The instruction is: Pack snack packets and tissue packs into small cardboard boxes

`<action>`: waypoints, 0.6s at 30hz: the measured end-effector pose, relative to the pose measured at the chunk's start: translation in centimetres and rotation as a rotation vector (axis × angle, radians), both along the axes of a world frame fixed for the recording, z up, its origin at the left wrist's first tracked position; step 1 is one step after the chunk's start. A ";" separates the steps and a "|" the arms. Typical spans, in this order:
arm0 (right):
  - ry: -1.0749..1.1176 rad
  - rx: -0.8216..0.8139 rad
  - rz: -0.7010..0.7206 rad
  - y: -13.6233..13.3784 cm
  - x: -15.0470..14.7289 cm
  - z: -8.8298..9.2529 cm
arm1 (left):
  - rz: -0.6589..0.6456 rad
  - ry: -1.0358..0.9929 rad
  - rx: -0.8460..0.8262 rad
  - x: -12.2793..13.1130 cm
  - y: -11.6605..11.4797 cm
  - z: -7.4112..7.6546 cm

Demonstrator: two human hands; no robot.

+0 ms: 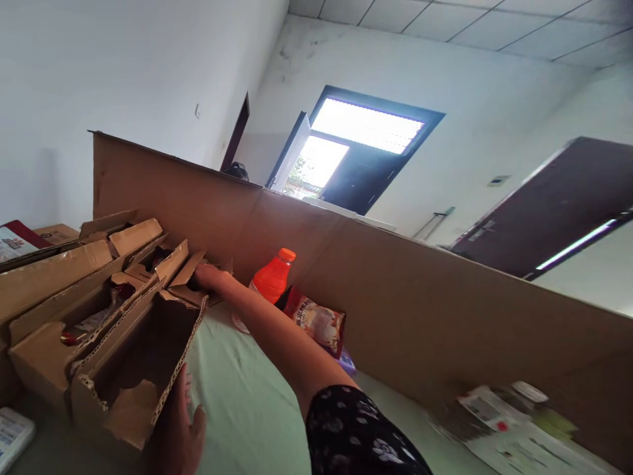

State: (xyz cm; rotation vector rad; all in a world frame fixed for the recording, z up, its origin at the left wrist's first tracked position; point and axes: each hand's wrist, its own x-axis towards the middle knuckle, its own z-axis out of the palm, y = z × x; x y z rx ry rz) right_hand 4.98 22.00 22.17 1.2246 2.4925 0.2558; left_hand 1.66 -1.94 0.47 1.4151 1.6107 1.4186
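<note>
My right hand (pixel 210 277) reaches to the far end of the row of boxes, at a small cardboard box (pixel 185 280) with raised flaps. Its fingers are hidden by the cardboard, so any hold is not visible. Lower down, my left hand (pixel 185 425) is beside the right wall of an open cardboard box (pixel 148 343), fingers along the wall and thumb apart. That box's inside is dark, with a torn flap at its near end. An orange-capped bottle of orange drink (pixel 271 277) stands beyond my right forearm, which partly covers it.
More cardboard boxes (pixel 59 270) stand at left, one holding a clear plastic package (pixel 101 313). A red snack bag (pixel 316 320) lies by the tall cardboard partition (pixel 420 303). Blurred packages (pixel 514 422) are at right, and a white object (pixel 14 432) at lower left. Green cloth (pixel 247 402) covers the table.
</note>
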 end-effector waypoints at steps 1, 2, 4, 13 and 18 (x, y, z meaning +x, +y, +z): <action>0.028 0.014 0.003 0.1 0.2 0.2 | -0.008 0.002 -0.012 -0.1 0.0 0.1; 0.058 0.031 0.006 0.2 0.4 0.5 | -0.012 0.003 -0.026 -0.2 0.1 0.2; 0.116 0.070 0.005 0.2 0.9 1.5 | -0.008 -0.007 -0.047 -0.2 0.2 0.2; 0.504 0.369 -0.136 -2.3 4.0 8.1 | -0.002 -0.048 -0.010 -0.6 1.1 -0.6; 0.645 0.530 -0.259 -6.1 10.7 13.0 | -0.015 -0.070 0.003 -0.7 2.2 -0.7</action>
